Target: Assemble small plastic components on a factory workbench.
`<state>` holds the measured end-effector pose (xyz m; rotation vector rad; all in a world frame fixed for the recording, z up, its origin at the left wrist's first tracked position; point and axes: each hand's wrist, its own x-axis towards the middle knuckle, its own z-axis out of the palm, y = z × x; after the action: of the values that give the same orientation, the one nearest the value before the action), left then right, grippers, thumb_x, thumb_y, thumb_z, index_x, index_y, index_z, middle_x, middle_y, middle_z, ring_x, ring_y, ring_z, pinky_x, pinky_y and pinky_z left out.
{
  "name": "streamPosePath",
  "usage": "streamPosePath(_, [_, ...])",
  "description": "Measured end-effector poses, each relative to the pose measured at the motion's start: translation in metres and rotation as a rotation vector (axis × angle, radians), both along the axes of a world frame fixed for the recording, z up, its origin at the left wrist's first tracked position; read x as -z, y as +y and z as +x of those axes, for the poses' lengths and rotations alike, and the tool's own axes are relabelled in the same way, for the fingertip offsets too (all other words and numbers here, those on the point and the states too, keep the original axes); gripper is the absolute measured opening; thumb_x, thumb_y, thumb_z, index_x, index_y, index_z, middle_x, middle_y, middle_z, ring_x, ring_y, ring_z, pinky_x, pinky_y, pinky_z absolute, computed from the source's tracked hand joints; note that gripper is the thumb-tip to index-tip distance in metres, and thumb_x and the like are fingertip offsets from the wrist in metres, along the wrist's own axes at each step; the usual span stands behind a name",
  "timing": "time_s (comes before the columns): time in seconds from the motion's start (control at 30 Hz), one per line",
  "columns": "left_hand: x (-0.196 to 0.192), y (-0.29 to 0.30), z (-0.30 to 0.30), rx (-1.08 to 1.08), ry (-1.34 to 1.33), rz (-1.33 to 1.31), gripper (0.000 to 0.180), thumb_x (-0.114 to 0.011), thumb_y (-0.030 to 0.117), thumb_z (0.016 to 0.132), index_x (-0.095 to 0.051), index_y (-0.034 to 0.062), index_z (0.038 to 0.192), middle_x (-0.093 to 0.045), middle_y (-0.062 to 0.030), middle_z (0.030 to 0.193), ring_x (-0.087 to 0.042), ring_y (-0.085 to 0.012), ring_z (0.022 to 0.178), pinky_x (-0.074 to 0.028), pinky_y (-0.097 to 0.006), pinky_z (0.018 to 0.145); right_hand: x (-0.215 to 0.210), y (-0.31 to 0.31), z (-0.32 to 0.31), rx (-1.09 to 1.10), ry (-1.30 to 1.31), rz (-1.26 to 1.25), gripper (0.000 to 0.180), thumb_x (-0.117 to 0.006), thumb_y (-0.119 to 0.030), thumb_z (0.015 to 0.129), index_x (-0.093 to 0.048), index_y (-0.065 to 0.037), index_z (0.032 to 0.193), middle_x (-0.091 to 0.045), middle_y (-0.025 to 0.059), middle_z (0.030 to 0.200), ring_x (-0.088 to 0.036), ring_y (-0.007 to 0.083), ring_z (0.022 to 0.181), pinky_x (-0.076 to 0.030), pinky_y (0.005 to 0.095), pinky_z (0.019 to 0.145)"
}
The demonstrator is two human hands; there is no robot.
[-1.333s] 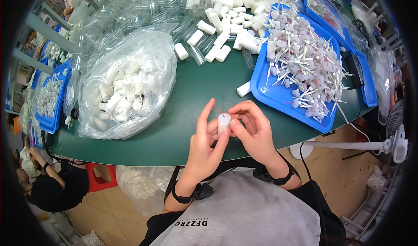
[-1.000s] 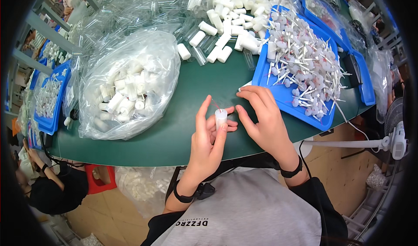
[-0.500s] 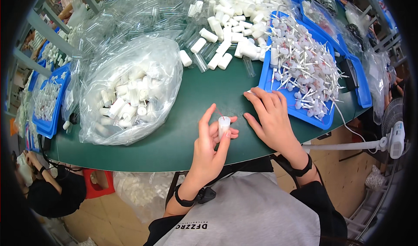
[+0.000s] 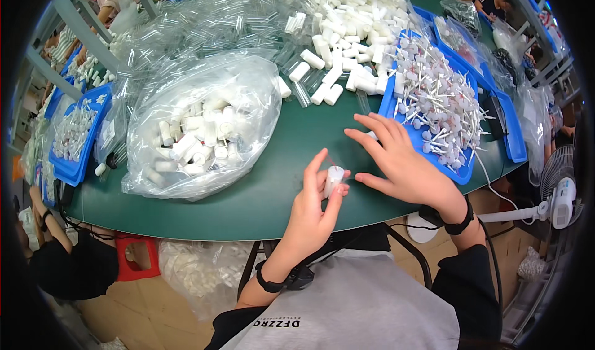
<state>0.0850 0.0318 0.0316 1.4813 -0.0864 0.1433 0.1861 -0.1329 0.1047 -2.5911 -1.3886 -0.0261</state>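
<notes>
My left hand (image 4: pixel 314 209) is closed around a small white cylinder (image 4: pixel 334 175), held upright just above the table's near side. A thin red wire shows at the cylinder's top, near my index fingertip. To its right, my right hand (image 4: pixel 406 167) is open, fingers spread, with the thumb tip close to the cylinder. A small white piece (image 4: pixel 372 135) shows between the right fingers; whether it is touched or lies beyond them I cannot tell. Beside that hand, a blue tray (image 4: pixel 458 177) carries a heap of white stemmed parts with round caps and red wires (image 4: pixel 434 96).
A clear plastic bag (image 4: pixel 139 175) of white cylinders lies on the green table (image 4: pixel 260 217) at left. Loose white cylinders (image 4: pixel 353 25) and clear tubes (image 4: pixel 211 28) are piled at the back. A white fan (image 4: pixel 563 198) stands at right. Other people sit around the table.
My right hand has lifted a little and turned, its fingers spreading wider. The view has shifted slightly, while the left hand keeps hold of the cylinder, now tilted a bit differently.
</notes>
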Motion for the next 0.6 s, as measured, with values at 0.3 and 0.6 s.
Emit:
streamPosePath(0.3, [-0.01, 0.004, -0.002, 0.062, -0.053, 0.32, 0.049, -0.058, 0.007, 0.088, -0.04, 0.0044, 0.134, -0.064, -0.013, 0.104, -0.063, -0.0244, 0.093, -0.047, -0.031, 0.083, -0.022, 0.075, 0.091, -0.01, 0.012, -0.064, 0.058, -0.063, -0.029, 0.081, -0.042, -0.007, 0.13, -0.043, 0.0211, 0.127, -0.04, 0.0378, 0.12, -0.036, 0.0461, 0.098])
streamPosePath(0.6, [-0.013, 0.0, 0.0, 0.168, -0.22, 0.499, 0.032, -0.06, 0.009, 0.085, -0.056, 0.0036, 0.116, -0.061, -0.0135, 0.099, -0.057, -0.0294, 0.091, -0.047, -0.036, 0.079, 0.01, 0.18, 0.181, 0.066, -0.086, -0.205, 0.067, -0.063, -0.041, 0.079, -0.04, -0.01, 0.134, -0.042, 0.0214, 0.13, -0.039, 0.0394, 0.122, -0.037, 0.0529, 0.095])
